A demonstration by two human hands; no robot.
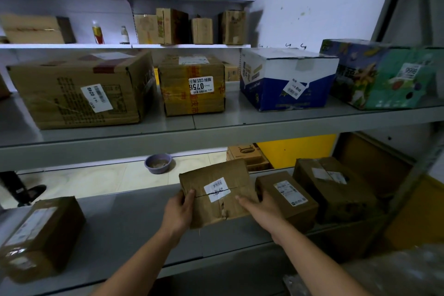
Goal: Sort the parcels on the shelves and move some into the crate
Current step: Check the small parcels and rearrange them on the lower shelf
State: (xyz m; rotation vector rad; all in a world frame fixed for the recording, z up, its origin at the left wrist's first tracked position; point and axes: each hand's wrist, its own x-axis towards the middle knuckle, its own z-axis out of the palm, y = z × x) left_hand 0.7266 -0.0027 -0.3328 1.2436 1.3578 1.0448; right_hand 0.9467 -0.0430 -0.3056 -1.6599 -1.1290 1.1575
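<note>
Head view: torn parcel [217, 193] is gripped by left hand [179, 209] and right hand [258, 209], label kept up, probably for reading.

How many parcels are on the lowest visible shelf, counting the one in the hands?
4: far-left parcel; held parcel between left hand and right hand; near-right parcel; far-right parcel. More may lie off-frame.

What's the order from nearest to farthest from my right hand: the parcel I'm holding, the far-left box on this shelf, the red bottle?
1. Parcel: gripped by the right hand, mid lower shelf.
2. Box: far left, same shelf.
3. Red bottle: up left, on a back shelf.
</note>
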